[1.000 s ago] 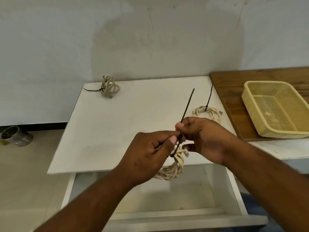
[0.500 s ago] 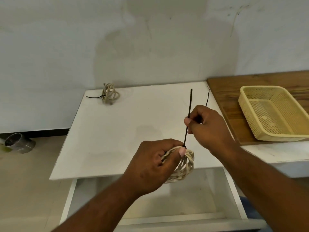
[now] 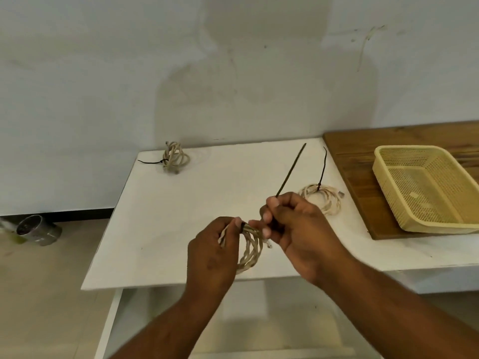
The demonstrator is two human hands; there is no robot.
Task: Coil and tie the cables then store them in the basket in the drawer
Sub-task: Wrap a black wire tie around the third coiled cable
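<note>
1. We look down on a white table [image 3: 168, 229] set against a pale wall [image 3: 103, 73], with tan floor [image 3: 39, 294] to its left.
2. Beneath the table's near edge, a white drawer [image 3: 285, 320] stands pulled open under both forearms.
3. A wooden board [image 3: 368, 203] lies along the table's right side. On it sits a yellow mesh basket [image 3: 412, 149], well apart from the drawer.
4. At centre we see the left hand [image 3: 215, 252], fingers curled round a cream cable coil [image 3: 252, 251] held just above the table's front edge. Its thumb tip presses where a black tie [image 3: 291, 169] circles the strands.
5. The right hand [image 3: 298, 229], just beside the left, has thumb and fingers pinched together on the tie's tail, which sticks up and away over the table.
6. A second coil [image 3: 324, 200] lies flat on the table just behind the right hand, near the board. It is bound by another tie [image 3: 322, 172].
7. A third coil [image 3: 173, 158], bunched and likewise bound in black, rests at the table's far left corner, close to the wall.
8. A metal cup [image 3: 39, 230] lies on its side on the floor, where floor meets wall.
</note>
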